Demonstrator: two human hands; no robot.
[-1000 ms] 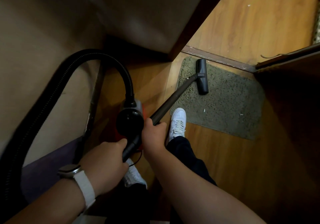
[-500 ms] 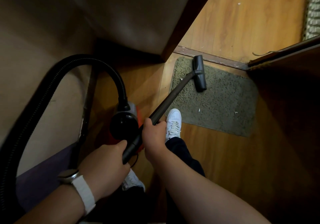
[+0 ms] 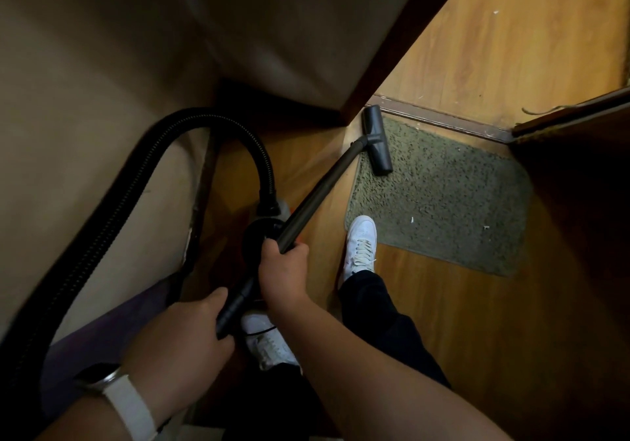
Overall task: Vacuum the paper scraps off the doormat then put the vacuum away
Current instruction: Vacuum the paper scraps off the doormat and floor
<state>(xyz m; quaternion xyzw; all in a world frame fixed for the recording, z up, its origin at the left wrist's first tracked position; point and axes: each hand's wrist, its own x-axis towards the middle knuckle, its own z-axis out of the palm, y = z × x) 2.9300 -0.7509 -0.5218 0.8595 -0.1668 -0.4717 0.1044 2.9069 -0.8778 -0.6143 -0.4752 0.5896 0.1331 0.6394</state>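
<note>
Both hands hold one vacuum wand: the left hand, nearest the camera, curls around its thick black lower end, and the right hand is wrapped around the tube just farther along. A watch with a white band sits on the left wrist. The wand slants away to the right and ends in a single dark nozzle, which lies on the far left corner of the doormat; its far tip touches the threshold strip. The one green mat lies on the wood floor against that strip. Two white paper scraps show plainly on its near half, one scrap toward the middle and a second scrap to its right, both well apart from the nozzle; any finer flecks are too small to count. One ribbed black hose arches up from the vacuum body, which stands on the floor left of the wand and partly behind the right hand, then runs down along the left wall. Two white shoes are in view: one shoe touches the mat's near left corner, the other shoe sits under the hands.
</note>
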